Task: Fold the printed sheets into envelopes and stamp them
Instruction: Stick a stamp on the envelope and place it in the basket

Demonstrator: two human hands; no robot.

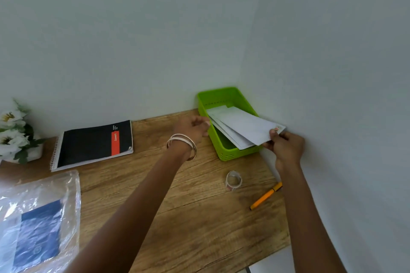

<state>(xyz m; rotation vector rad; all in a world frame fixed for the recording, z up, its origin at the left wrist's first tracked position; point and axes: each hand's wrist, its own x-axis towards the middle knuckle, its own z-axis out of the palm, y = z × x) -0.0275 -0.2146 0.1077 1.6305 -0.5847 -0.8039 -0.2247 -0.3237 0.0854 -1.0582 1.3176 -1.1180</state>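
Note:
A white envelope (pixel 246 125) with a small red stamp at its near corner lies slanted across the green plastic basket (pixel 228 155), on top of a few other white envelopes. My right hand (pixel 286 147) pinches the envelope's stamped corner at the basket's right side. My left hand (pixel 193 127), with two bangles on the wrist, touches the envelopes' far left end at the basket's left rim; its fingers are curled and I cannot tell whether they grip. A roll of stamps or stickers (pixel 233 180) lies on the wooden desk in front of the basket.
An orange pen (pixel 266 195) lies near the desk's right edge, by the wall. A black spiral notebook (pixel 93 145) lies at the back left, white flowers (pixel 15 131) at the far left, and a clear plastic bag with a blue sheet (pixel 37 224) at the front left.

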